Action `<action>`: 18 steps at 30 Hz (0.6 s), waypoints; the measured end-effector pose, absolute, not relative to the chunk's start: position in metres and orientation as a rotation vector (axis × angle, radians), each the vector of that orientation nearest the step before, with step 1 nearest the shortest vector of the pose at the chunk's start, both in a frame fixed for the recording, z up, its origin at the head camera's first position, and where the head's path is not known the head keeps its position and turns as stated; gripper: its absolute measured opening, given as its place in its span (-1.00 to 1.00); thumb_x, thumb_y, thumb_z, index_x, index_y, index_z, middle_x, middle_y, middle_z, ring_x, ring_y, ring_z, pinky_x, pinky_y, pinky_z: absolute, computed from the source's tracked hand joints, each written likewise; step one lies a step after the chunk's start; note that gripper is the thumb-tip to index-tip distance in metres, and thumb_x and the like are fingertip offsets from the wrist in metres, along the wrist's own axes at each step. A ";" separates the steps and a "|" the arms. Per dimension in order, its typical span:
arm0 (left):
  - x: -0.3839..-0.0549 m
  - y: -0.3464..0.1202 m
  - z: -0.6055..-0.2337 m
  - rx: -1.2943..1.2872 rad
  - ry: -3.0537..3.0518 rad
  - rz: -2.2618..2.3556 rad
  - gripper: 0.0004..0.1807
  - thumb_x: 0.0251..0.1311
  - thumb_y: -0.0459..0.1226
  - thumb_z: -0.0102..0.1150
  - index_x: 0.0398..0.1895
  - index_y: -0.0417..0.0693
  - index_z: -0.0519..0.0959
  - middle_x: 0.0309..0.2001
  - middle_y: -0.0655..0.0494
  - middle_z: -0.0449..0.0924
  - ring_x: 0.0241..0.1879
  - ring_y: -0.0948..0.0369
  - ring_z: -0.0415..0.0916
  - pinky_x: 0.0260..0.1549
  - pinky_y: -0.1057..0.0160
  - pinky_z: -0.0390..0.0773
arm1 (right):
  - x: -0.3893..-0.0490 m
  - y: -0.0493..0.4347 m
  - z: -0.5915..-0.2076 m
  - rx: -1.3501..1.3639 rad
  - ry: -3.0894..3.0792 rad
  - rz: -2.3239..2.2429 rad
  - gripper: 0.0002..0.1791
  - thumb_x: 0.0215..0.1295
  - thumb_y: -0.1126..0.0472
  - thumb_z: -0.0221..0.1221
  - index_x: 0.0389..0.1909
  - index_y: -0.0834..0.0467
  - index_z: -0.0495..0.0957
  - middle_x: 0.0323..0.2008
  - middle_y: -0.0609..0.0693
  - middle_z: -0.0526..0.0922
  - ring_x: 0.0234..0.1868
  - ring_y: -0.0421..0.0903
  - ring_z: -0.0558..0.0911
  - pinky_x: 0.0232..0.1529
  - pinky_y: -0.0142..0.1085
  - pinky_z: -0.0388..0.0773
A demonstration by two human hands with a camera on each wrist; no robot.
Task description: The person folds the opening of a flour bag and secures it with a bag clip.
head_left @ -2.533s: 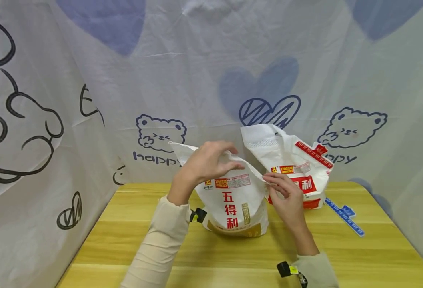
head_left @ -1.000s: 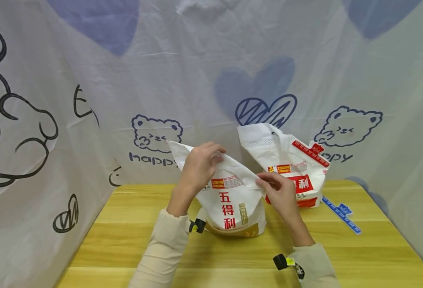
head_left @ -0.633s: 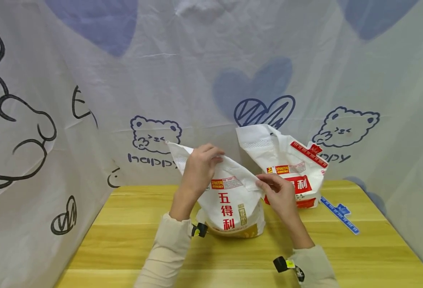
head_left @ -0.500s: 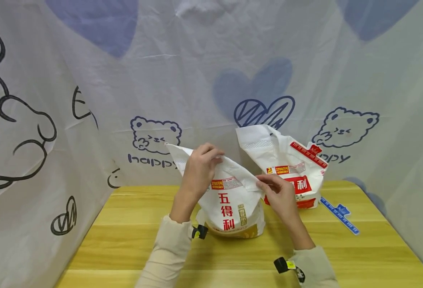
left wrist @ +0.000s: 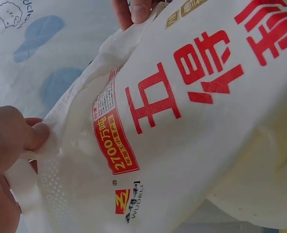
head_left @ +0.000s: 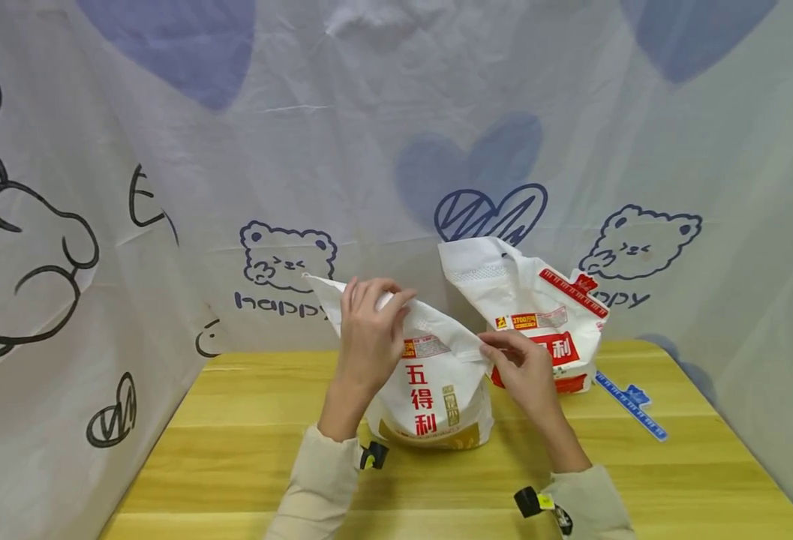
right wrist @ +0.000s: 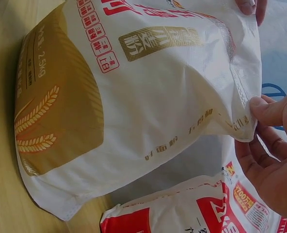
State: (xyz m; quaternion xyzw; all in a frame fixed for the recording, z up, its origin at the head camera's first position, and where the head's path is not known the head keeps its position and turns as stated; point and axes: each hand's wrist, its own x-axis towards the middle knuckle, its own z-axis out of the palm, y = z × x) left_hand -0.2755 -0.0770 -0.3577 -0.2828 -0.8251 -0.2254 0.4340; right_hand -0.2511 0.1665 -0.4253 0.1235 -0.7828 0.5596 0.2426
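A white flour bag point(head_left: 430, 405) with red characters and a gold base stands on the table in front of me, its top edge folded over and slanting down to the right. My left hand point(head_left: 372, 330) pinches that edge left of its middle; in the left wrist view the thumb point(left wrist: 37, 137) presses on the white cloth. The bag's left corner sticks out free beyond this hand. At the right corner, my right hand point(head_left: 524, 371) pinches the edge; the right wrist view shows thumb and fingers point(right wrist: 267, 111) meeting on it.
Behind to the right stands a second flour bag point(head_left: 484, 274), with a red sealing clip point(head_left: 574, 292) across its slanted top. A blue sealing clip point(head_left: 631, 405) lies on the wooden table point(head_left: 247, 450) at the right. A printed cloth point(head_left: 369, 150) hangs behind and at the sides.
The bag's top edge has been folded over and flattened. My left hand, earlier with thumb and fingers apart above the edge, has closed on it and since shifted its fingers. The right hand keeps the corner.
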 end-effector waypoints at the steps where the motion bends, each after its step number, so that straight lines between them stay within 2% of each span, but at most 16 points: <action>1: -0.275 -0.077 -0.359 -0.699 -2.050 -0.564 -0.73 0.27 -0.43 0.30 0.01 -0.05 0.72 0.01 -0.01 0.59 0.14 0.01 0.46 0.44 -0.22 0.10 | -0.251 0.166 -0.426 0.338 -2.138 1.527 -0.79 0.33 0.36 0.33 -0.03 0.25 0.72 -0.06 0.09 0.75 -0.08 -0.02 0.70 -0.03 -0.51 0.60; 13: -0.276 -0.076 -0.367 -0.673 -1.948 -0.613 -0.80 0.30 -0.37 0.31 -0.05 -0.06 0.74 -0.05 -0.03 0.60 0.04 -0.01 0.51 0.42 -0.15 0.15 | -0.251 0.163 -0.427 0.347 -2.120 1.495 -0.80 0.30 0.40 0.34 -0.07 0.26 0.73 -0.10 0.08 0.76 -0.12 -0.03 0.70 -0.06 -0.50 0.61; 18: -0.277 -0.075 -0.366 -0.679 -1.947 -0.627 -0.81 0.29 -0.37 0.33 -0.07 -0.07 0.75 -0.06 -0.03 0.62 0.04 -0.01 0.51 0.42 -0.14 0.17 | -0.249 0.166 -0.426 0.340 -2.139 1.482 -0.78 0.33 0.36 0.34 -0.03 0.23 0.72 -0.07 0.07 0.75 -0.09 -0.04 0.70 -0.04 -0.54 0.59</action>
